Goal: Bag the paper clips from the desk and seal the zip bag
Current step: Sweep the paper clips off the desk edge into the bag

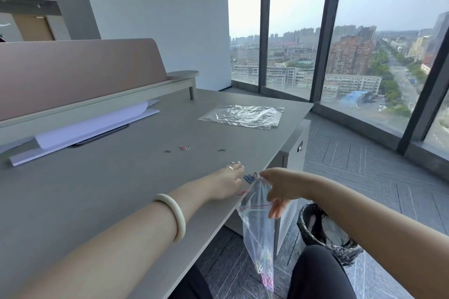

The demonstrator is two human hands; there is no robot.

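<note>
A: Mid-frame on the desk (109,189): four loose clips (184,148), more by the left hand (227,183), fingers flat and spread.
B: Right hand (279,185) pinches the bag (258,230) at the edge; spare bags (243,116) upper right.

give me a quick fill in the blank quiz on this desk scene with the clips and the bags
1. The right hand holds the open zip bag just past the desk's ____ edge.
2. The paper clips already inside the bag sit at its ____.
3. The left hand lies palm down on the desk beside a cluster of ____ clips.
4. The spare plastic bags lie flat at the desk's ____ end.

Missing words: right; bottom; blue; far
</note>
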